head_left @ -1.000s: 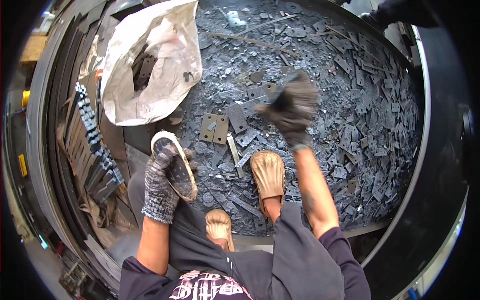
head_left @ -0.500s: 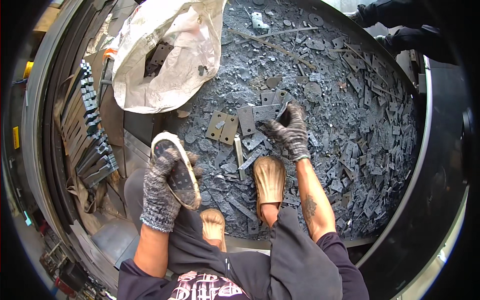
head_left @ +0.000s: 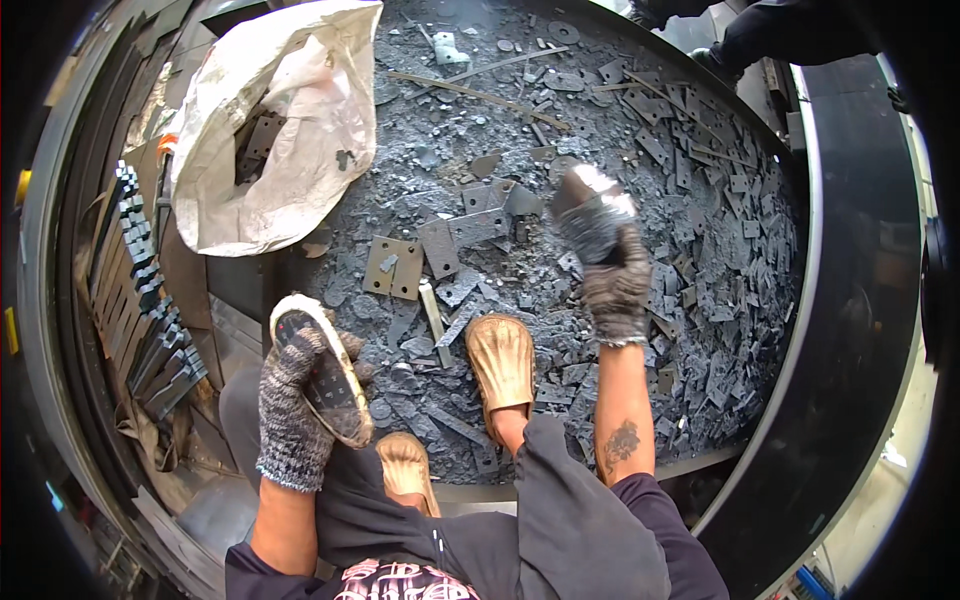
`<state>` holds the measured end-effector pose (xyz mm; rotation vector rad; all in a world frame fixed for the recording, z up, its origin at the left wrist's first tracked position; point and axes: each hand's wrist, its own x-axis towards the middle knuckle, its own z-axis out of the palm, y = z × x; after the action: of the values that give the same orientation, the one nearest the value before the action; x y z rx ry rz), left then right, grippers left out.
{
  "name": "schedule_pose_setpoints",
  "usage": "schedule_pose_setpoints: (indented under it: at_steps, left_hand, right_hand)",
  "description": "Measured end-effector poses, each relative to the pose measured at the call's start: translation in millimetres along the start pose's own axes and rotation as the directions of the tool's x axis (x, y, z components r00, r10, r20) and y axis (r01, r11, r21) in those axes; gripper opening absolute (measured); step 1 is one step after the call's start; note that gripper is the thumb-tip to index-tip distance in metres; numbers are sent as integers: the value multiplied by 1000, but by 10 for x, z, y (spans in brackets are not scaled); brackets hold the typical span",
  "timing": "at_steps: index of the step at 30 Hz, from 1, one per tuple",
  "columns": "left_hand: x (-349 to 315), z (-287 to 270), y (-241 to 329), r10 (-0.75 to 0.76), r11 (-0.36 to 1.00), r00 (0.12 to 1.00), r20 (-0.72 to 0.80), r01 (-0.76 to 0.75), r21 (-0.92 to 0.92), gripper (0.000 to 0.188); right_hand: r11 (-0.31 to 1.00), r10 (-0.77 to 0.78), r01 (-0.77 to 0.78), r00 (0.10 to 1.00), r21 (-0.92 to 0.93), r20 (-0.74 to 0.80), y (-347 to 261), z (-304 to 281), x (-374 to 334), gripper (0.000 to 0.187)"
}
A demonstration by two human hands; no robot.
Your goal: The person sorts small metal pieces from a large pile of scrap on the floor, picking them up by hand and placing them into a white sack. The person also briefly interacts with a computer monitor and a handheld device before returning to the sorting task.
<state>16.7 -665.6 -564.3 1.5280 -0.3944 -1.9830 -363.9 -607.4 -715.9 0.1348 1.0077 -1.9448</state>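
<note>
My left hand (head_left: 290, 405), in a grey knitted glove, is closed around a long oval thing (head_left: 340, 392) with a dark face and a pale rim, shaped like a shoe sole. My right hand (head_left: 617, 292), gloved too, grips a dark, rounded metal plate (head_left: 590, 222); motion smears it, and its upper edge shines brightly. To the left of that hand, flat steel plates with holes (head_left: 395, 267) lie on the scrap, with a darker plate (head_left: 438, 248) beside them. A narrow metal bar (head_left: 435, 322) rests just below these.
Grey metal scrap (head_left: 720, 300) fills a large round-edged bin. A whitish sack (head_left: 335, 165) with perforated plates inside stands open at upper left. Notched metal strips (head_left: 150, 270) are stacked at far left. My tan clogs (head_left: 500, 360) rest on the scrap. Another person's dark-clad leg (head_left: 790, 35) shows at upper right.
My right hand has risen from beside the flat plates and moved right, a metal plate in its grip. My left hand keeps its hold on the oval thing. The whole view has shifted.
</note>
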Motion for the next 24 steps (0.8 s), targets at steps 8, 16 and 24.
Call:
schedule_pose_setpoints:
  at_steps: [8,16,24]
  left_hand:
    - [-105,-24,49,26,997,998,-65,-30,-66,45]
    - [-160,10,86,50,995,993,-104,-59,-78,46]
    - [-367,-70,70,13,987,997,-70,-24,-161,45]
  right_hand:
    - [-240,-610,701,429,-671,666,239,523,-104,42]
    - [-593,135,623,701,-509,700,1103,65,245,68]
    - [-111,-237,269,928,-957,289,1129,368,327,33]
